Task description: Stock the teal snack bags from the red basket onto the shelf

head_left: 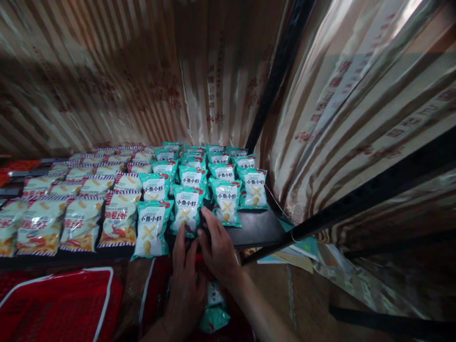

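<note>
Several teal and white snack bags [227, 202] stand in rows on a black shelf [254, 228]. One front bag [186, 207] leans upright between its neighbours, and both hands are at its lower part. My left hand [188, 280] has its fingertips against the bag's lower front, fingers apart. My right hand [217, 249] reaches along the bag's lower right side, its fingers spread. Neither hand is wrapped round the bag. Below the wrists, more teal bags [214, 318] lie in a dark red basket, partly hidden by my arms.
Rows of orange and white snack bags [81, 223] fill the shelf's left part. An empty-looking red basket [60, 304] with a white handle sits at lower left. Black metal bars [342, 190] and striped curtains [221, 71] surround the shelf; papers [285, 256] lie beneath.
</note>
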`<state>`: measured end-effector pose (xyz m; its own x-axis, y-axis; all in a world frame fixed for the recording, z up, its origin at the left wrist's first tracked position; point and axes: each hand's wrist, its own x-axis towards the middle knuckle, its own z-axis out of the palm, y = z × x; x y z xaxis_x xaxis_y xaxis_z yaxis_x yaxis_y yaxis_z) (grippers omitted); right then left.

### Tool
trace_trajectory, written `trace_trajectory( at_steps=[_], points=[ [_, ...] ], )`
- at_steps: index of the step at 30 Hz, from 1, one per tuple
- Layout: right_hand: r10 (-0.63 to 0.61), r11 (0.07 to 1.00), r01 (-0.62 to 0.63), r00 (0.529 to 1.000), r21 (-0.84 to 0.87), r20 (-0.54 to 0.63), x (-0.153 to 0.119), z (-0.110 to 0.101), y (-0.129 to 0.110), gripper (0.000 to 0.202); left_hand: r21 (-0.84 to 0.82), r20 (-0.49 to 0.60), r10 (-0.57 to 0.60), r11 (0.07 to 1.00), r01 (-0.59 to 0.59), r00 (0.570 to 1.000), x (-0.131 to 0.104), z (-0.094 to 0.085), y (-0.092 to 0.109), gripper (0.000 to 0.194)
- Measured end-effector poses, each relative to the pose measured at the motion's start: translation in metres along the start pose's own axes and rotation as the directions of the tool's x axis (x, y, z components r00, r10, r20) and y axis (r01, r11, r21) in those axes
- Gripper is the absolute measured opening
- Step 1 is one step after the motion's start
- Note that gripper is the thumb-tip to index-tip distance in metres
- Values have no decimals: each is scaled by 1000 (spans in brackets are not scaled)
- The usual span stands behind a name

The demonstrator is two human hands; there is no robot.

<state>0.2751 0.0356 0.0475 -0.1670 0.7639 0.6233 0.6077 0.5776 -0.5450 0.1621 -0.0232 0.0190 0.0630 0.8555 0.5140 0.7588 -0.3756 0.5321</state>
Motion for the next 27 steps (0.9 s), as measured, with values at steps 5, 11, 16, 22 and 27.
trace_trajectory(
  at_steps=[5, 11, 16, 22, 27],
  points=[
    [20, 1000, -20, 999, 3, 36, 3, 15, 3, 46, -62, 22, -58, 996, 59, 998, 1, 8, -10, 57],
    [44, 999, -44, 999, 10, 23, 5, 20, 6, 39, -68, 10, -59, 996, 60, 998, 6, 16, -10, 56],
    [18, 1000, -17, 999, 19, -47, 6, 16, 6, 37, -108, -32, -2, 994, -2, 999, 11, 15, -8, 66],
    [22, 999, -24, 997, -26, -74, 6, 12, 10, 41, -118, 15, 45, 992, -43, 999, 15, 18, -13, 74],
    [22, 999, -24, 997, -26, -70, 4, 12, 14, 40, -117, 15, 10, 993, -8, 1000, 24, 13, -11, 62]
  ],
)
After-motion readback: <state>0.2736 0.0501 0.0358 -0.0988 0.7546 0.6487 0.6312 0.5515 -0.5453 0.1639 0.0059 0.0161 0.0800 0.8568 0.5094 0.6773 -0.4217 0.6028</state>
